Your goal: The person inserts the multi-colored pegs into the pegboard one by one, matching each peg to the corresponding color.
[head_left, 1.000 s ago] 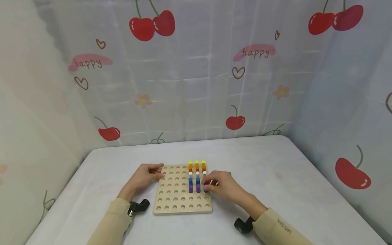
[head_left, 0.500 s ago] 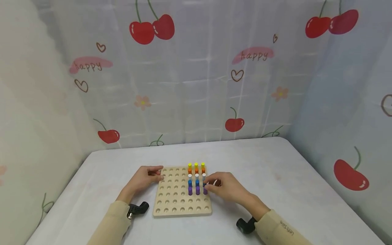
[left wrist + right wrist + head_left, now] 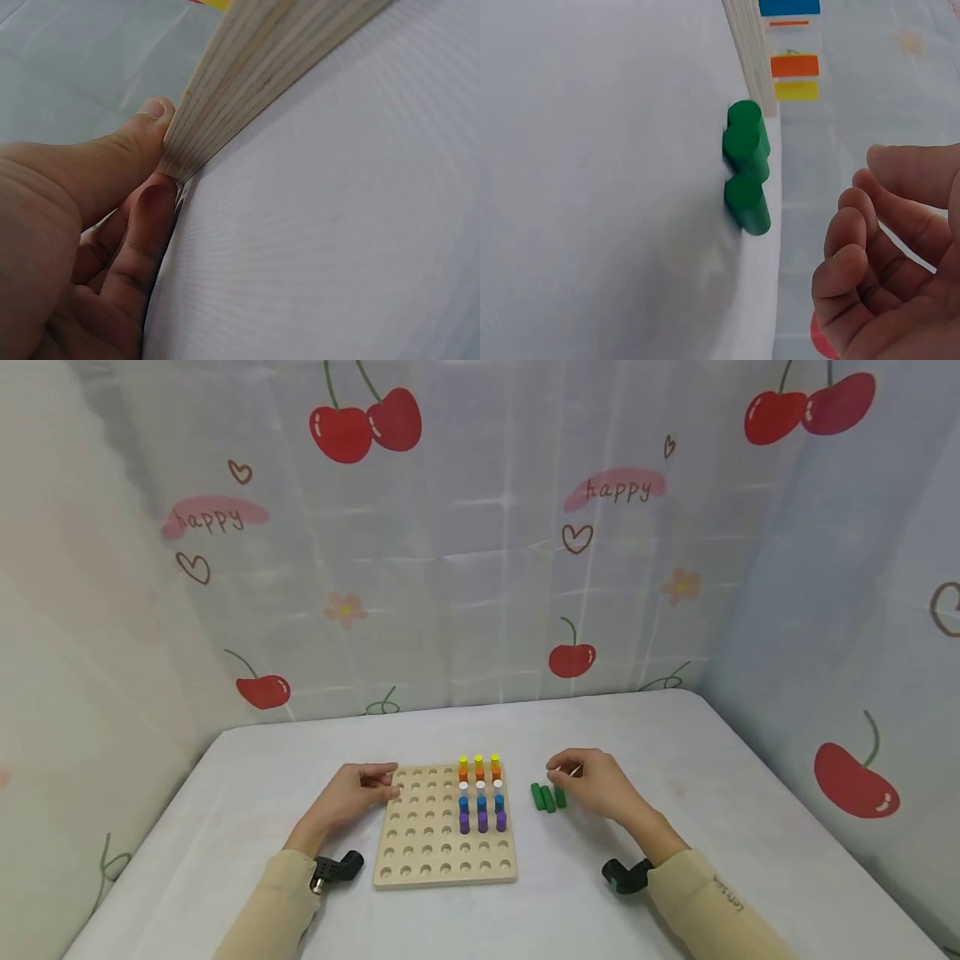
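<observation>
A pale wooden pegboard [image 3: 450, 882] with rows of round holes lies on the table. My left hand [image 3: 347, 797] pinches its far left edge; the left wrist view has the thumb against the board's layered side [image 3: 255, 67] and a finger below the corner. Standing in the board's right part are rows of three pegs: yellow [image 3: 478, 761], orange [image 3: 479, 774], white [image 3: 480, 787], blue [image 3: 481, 805] and purple [image 3: 482, 823]. Three green pegs [image 3: 746, 150] lie beside the board on the right. Above and right of them, my right hand [image 3: 596, 783] has loosely bent fingers and holds nothing.
White cloth covers the table [image 3: 637, 727]. A curtain [image 3: 480, 568] printed with cherries hangs behind the table and along both sides. Each wrist carries a black camera, such as the right one [image 3: 626, 877].
My right hand has let go of the purple peg at the board's right edge and moved right and away, over the green pegs, which are now uncovered. The left hand stays at the board.
</observation>
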Available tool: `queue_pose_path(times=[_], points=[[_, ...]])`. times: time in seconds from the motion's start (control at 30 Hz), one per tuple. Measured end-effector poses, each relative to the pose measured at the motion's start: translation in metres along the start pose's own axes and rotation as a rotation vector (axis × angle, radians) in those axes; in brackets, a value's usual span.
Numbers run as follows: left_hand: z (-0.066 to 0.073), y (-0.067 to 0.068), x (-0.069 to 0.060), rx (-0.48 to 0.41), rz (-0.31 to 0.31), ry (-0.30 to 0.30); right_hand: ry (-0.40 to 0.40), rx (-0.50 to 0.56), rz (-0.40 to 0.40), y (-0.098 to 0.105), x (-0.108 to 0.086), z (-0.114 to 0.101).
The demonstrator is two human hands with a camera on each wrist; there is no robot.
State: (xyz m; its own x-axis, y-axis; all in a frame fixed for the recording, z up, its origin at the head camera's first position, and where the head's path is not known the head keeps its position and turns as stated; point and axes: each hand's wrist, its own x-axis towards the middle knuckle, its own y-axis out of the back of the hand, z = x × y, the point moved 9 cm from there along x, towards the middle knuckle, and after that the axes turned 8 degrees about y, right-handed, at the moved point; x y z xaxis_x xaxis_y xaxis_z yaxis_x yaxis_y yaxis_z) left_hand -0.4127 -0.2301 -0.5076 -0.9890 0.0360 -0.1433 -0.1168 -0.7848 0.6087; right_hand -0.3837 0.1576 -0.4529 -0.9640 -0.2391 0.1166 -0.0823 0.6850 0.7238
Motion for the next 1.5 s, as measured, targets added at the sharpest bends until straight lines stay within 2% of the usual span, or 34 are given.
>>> queue_pose_path(times=[0.3,0.67,0.9,1.17,1.5], points=[[0.0,0.001,0.002,0.0,0.011,0.0,-0.042,-0.038,0.009,0.001,0.006,0.018],[0.003,0.001,0.003,-0.014,0.008,-0.026,-0.062,-0.115,-0.038,-0.01,0.007,0.025],[0.002,0.0,0.001,-0.02,0.004,0.001,-0.058,-0.151,-0.061,-0.013,0.004,0.022],[0.001,0.0,0.001,-0.022,-0.003,-0.003,-0.059,-0.191,-0.071,-0.013,0.002,0.02],[0.004,0.001,-0.001,-0.023,0.003,0.005,-0.074,-0.123,-0.049,-0.007,0.002,0.007]])
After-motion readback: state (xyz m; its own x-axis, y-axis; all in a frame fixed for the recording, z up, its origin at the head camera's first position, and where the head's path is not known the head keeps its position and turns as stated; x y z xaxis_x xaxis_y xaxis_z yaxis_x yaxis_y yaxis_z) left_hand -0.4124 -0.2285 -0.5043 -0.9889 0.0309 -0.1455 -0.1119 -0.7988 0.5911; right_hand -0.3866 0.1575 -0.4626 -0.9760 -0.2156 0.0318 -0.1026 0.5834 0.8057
